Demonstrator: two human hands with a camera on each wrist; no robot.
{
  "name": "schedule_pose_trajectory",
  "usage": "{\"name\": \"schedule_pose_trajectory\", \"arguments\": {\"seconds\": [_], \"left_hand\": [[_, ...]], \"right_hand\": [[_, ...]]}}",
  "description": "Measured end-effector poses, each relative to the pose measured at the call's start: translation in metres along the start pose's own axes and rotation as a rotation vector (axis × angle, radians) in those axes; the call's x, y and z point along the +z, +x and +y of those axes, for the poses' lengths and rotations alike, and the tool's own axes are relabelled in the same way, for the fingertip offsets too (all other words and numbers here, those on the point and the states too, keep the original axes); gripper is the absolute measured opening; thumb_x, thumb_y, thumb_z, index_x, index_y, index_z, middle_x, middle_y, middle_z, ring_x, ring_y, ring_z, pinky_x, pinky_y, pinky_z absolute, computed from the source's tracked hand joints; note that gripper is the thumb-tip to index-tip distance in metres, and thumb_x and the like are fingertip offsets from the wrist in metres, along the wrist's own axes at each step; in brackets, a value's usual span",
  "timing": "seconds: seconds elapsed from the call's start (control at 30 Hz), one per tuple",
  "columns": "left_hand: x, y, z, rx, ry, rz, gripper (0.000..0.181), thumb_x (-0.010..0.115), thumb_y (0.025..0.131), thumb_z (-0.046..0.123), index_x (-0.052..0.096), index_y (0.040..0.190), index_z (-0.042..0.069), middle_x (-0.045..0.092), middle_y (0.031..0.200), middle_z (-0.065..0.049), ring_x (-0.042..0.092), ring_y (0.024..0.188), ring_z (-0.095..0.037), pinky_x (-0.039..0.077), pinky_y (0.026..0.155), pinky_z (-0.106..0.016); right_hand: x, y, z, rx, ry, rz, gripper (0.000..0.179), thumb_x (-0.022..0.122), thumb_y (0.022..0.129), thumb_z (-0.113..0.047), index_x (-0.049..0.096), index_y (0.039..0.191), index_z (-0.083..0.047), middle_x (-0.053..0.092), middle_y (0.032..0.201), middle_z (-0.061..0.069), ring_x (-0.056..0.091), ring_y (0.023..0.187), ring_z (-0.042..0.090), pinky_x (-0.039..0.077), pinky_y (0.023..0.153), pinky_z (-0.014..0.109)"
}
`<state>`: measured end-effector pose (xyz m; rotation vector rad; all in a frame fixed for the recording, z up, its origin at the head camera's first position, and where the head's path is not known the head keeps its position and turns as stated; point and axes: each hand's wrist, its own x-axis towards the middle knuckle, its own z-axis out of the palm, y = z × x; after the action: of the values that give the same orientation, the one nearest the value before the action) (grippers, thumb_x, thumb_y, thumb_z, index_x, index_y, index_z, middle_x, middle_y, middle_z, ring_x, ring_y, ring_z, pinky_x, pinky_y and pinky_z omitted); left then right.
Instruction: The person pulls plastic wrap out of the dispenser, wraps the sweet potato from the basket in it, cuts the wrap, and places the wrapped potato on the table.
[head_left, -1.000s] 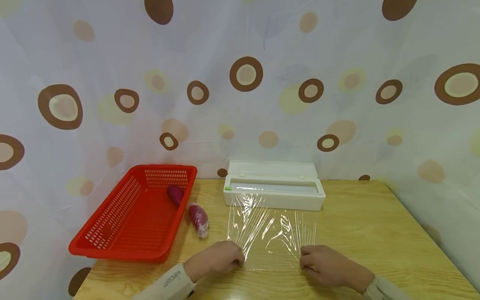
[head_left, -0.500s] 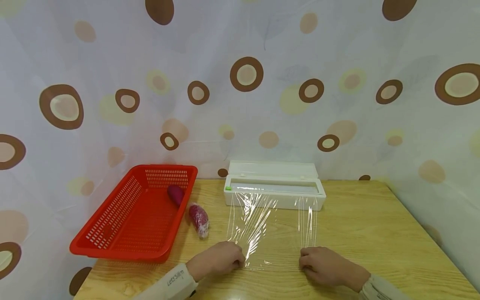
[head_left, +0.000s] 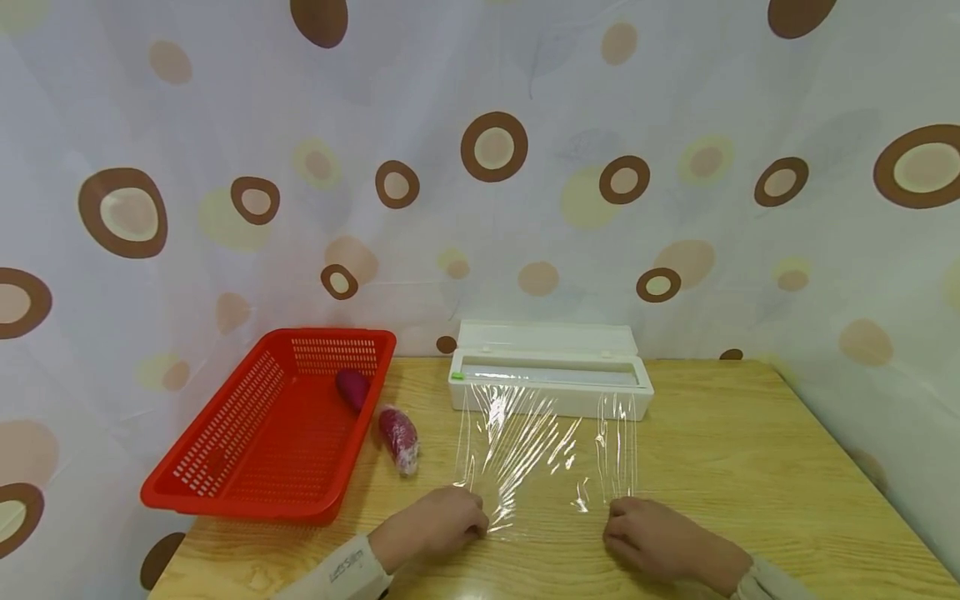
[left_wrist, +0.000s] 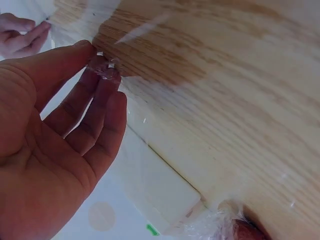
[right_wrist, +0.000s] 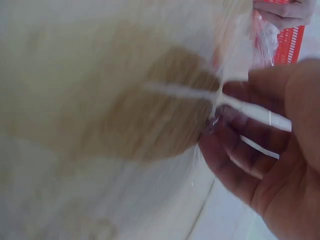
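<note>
Leftmost on the pale wooden table [head_left: 750, 467] stands a red, slotted plastic basket [head_left: 292, 442], its walls penning in a smooth, dark purple, oblong vegetable [head_left: 352, 389] near the right side. Just outside that wall lies a curved, reddish-purple vegetable in crinkled clear film [head_left: 399, 439], seemingly set apart because it is wrapped. Next, the left hand [head_left: 438, 523] pinches one near corner of a sheet of transparent, glossy cling film [head_left: 536, 467] between thumb and fingertips, where it bunches. The sheet runs back to a long white box [head_left: 551, 402] with its lid raised and a green tab [head_left: 457, 377] at its left end; the open lid presumably lets the film feed freely. Farther right, the right hand [head_left: 663, 537] pinches the other near corner, well apart from the left, probably to keep the sheet spread. Whether its middle touches the wood, I cannot tell.
</note>
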<state>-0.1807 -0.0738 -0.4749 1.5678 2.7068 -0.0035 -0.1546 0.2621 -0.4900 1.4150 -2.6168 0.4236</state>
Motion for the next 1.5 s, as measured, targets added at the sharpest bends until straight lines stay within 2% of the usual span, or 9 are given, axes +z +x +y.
{"name": "schedule_pose_trajectory", "arguments": {"seconds": [0.17, 0.4, 0.53, 0.73, 0.87, 1.03, 1.27, 1.4, 1.5], "left_hand": [[0.001, -0.009, 0.008, -0.021, 0.042, 0.018, 0.009, 0.069, 0.085, 0.021, 0.07, 0.077, 0.024, 0.047, 0.071, 0.01, 0.043, 0.065, -0.004, 0.033, 0.053, -0.016], [0.003, -0.016, 0.015, -0.038, 0.054, 0.028, 0.006, 0.066, 0.087, 0.023, 0.07, 0.082, 0.024, 0.049, 0.077, 0.009, 0.044, 0.067, -0.004, 0.034, 0.054, -0.016], [0.003, -0.017, 0.016, -0.05, 0.053, 0.022, 0.006, 0.067, 0.087, 0.025, 0.07, 0.082, 0.024, 0.049, 0.076, 0.009, 0.045, 0.067, -0.005, 0.034, 0.054, -0.017], [0.0, -0.017, 0.018, -0.044, 0.098, 0.001, 0.011, 0.066, 0.086, 0.028, 0.068, 0.077, 0.023, 0.048, 0.073, 0.009, 0.044, 0.064, -0.006, 0.034, 0.053, -0.019], [-0.007, -0.016, 0.016, -0.012, 0.08, -0.017, 0.014, 0.066, 0.085, 0.026, 0.065, 0.072, 0.021, 0.047, 0.069, 0.009, 0.043, 0.06, -0.005, 0.032, 0.05, -0.018], [-0.035, -0.012, 0.012, -0.005, -0.012, -0.042, 0.01, 0.063, 0.087, 0.025, 0.07, 0.082, 0.019, 0.053, 0.074, 0.01, 0.048, 0.066, -0.002, 0.038, 0.056, -0.015], [-0.095, -0.019, 0.009, -0.073, -0.132, -0.081, 0.019, 0.058, 0.094, 0.03, 0.07, 0.1, 0.016, 0.061, 0.09, 0.008, 0.057, 0.084, -0.006, 0.047, 0.074, -0.02], [-0.131, -0.03, -0.008, -0.155, -0.252, -0.054, 0.021, 0.055, 0.096, 0.027, 0.069, 0.104, 0.013, 0.062, 0.099, 0.005, 0.058, 0.094, -0.011, 0.047, 0.084, -0.027], [-0.151, -0.039, -0.034, -0.251, -0.345, -0.018, 0.018, 0.055, 0.096, 0.023, 0.068, 0.103, 0.013, 0.062, 0.097, 0.005, 0.057, 0.088, -0.012, 0.048, 0.082, -0.031]], "right_hand": [[0.001, -0.003, -0.002, 0.06, 0.075, 0.025, 0.014, 0.066, 0.087, -0.01, 0.066, 0.076, -0.019, 0.045, 0.075, -0.018, 0.039, 0.065, -0.006, 0.039, 0.055, 0.015], [-0.001, -0.006, -0.012, 0.063, 0.037, 0.02, 0.016, 0.065, 0.086, -0.01, 0.063, 0.075, -0.021, 0.04, 0.073, -0.02, 0.037, 0.066, -0.003, 0.037, 0.055, 0.017], [0.0, -0.003, -0.01, 0.169, 0.086, 0.026, 0.023, 0.063, 0.088, -0.008, 0.057, 0.071, -0.023, 0.042, 0.07, -0.021, 0.039, 0.063, -0.004, 0.039, 0.054, 0.019], [0.0, -0.002, -0.007, 0.37, 0.136, -0.065, 0.013, 0.067, 0.087, -0.012, 0.061, 0.077, -0.018, 0.048, 0.074, -0.015, 0.046, 0.064, -0.001, 0.044, 0.055, 0.023], [0.0, -0.003, -0.009, 0.412, 0.113, -0.086, 0.012, 0.069, 0.084, -0.013, 0.06, 0.077, -0.017, 0.047, 0.074, -0.012, 0.044, 0.064, 0.001, 0.042, 0.054, 0.023], [-0.001, -0.003, -0.011, 0.406, 0.087, -0.076, 0.014, 0.071, 0.082, -0.011, 0.06, 0.076, -0.017, 0.047, 0.074, -0.012, 0.044, 0.064, 0.001, 0.042, 0.053, 0.022], [0.001, -0.003, -0.009, 0.347, 0.028, -0.045, 0.015, 0.073, 0.079, -0.008, 0.062, 0.074, -0.016, 0.049, 0.073, -0.011, 0.049, 0.063, 0.004, 0.044, 0.053, 0.023], [0.003, -0.004, -0.01, 0.325, -0.002, -0.008, 0.016, 0.072, 0.079, -0.008, 0.061, 0.071, -0.017, 0.048, 0.071, -0.013, 0.048, 0.061, 0.003, 0.043, 0.053, 0.023], [0.005, -0.004, -0.01, 0.301, -0.02, 0.022, 0.018, 0.072, 0.079, -0.007, 0.061, 0.069, -0.018, 0.047, 0.069, -0.014, 0.048, 0.061, 0.003, 0.044, 0.053, 0.023]]}}
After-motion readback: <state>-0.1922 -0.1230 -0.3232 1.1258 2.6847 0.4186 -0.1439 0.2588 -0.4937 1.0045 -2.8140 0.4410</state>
